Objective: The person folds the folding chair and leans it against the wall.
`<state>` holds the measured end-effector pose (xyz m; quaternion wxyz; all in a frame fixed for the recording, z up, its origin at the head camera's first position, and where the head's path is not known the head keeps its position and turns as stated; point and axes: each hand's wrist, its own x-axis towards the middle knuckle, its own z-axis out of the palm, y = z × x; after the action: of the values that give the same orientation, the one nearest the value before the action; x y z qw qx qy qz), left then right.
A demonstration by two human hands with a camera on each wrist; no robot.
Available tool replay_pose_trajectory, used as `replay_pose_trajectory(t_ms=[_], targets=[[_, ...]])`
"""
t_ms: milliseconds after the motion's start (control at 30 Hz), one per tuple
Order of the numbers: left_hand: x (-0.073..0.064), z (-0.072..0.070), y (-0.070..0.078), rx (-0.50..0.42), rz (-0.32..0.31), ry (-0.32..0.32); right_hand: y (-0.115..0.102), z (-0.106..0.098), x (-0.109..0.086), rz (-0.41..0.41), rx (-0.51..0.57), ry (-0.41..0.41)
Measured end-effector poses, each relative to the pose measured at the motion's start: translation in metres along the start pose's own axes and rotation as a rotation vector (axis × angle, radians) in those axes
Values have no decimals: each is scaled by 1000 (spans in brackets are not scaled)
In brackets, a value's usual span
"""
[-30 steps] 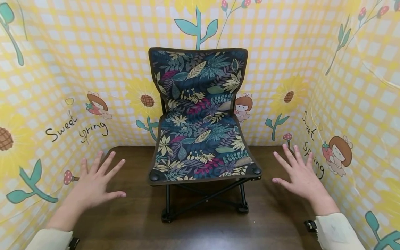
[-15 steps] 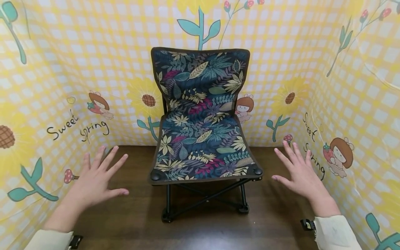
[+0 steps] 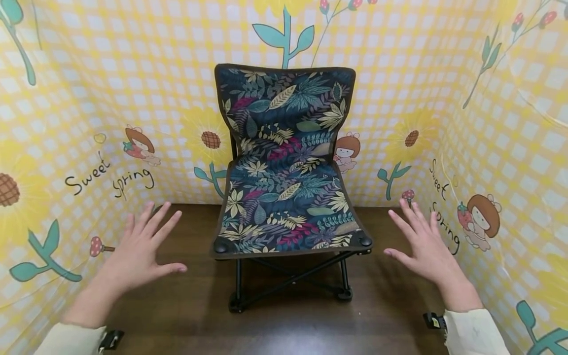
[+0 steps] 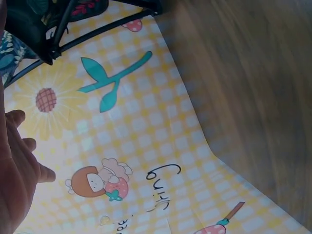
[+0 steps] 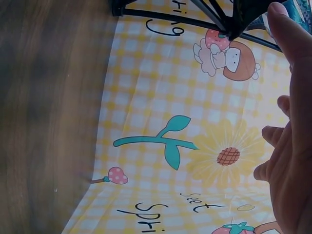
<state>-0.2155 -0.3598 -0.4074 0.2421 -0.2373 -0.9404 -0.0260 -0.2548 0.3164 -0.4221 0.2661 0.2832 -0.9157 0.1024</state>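
A small folding chair (image 3: 288, 197) with dark leaf-patterned fabric and black crossed legs stands unfolded in the middle of the head view. To its left my left hand (image 3: 139, 251) hovers with the fingers spread, touching nothing. On the other side my right hand (image 3: 423, 249) is held the same way, apart from the seat. In the left wrist view part of the left hand (image 4: 19, 180) shows at the edge, with the chair's frame (image 4: 92, 36) at the top. The right wrist view has the right hand (image 5: 292, 131) at its edge and the chair's legs (image 5: 175, 17) above.
The chair stands on a dark brown wooden surface (image 3: 293, 330). Yellow checked cloth (image 3: 177, 74) with sunflowers and cartoon figures encloses it at the back and on both sides. Black straps (image 3: 111, 340) sit at the cuffs of both light sleeves (image 3: 475, 333).
Both hands keep their spread pose, and the left has shifted slightly up and to the right. The head view has moved a little. The chair stays in place.
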Motion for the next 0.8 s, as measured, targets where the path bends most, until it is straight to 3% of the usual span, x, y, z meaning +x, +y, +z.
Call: replay_pose_trajectory(t_ms=[567, 800], targets=[[7, -9, 20, -214, 116, 108, -21, -11, 4, -98, 47, 117], [5, -15, 27, -243, 111, 102, -26, -15, 7, -97, 28, 138]])
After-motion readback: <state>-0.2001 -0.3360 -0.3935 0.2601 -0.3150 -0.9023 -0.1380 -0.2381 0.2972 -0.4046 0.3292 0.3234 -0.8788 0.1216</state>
